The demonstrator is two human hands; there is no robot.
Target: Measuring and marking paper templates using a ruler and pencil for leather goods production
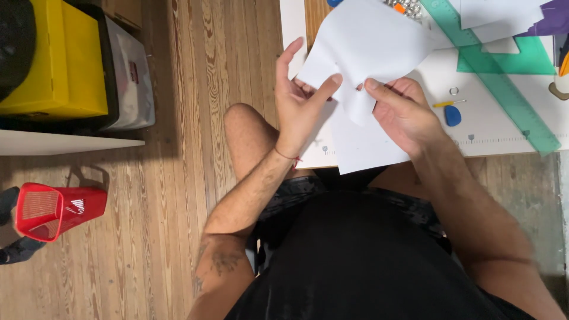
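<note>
Floor: wooden planks run under my bare knee, with a red plastic mesh basket (56, 210) lying on its side at nine o'clock and a yellow plastic box (56, 62) on a low shelf at ten o'clock.
Table: white-topped table (504, 127) at one to two o'clock from my lap; its near edge crosses just behind my hands.
Paper: irregularly cut white paper sheet (367, 50), held up over the table edge at twelve o'clock; its long axis runs from lower left to upper right, away from me.
Left hand: my left hand (299, 98) has its thumb clamped on the sheet's lower left corner, the other fingers spread loose behind it.
Right hand: my right hand (400, 112) pinches the sheet's lower edge at a notch, thumb on top, fingers curled under.
Relation: both hands grip the near edge, close together; the sheet's bulk lies beyond them toward one o'clock.
Nearby: a long green translucent plastic ruler (498, 83) and a small blue eraser (453, 115) lie right of my right hand, apart from it.
</note>
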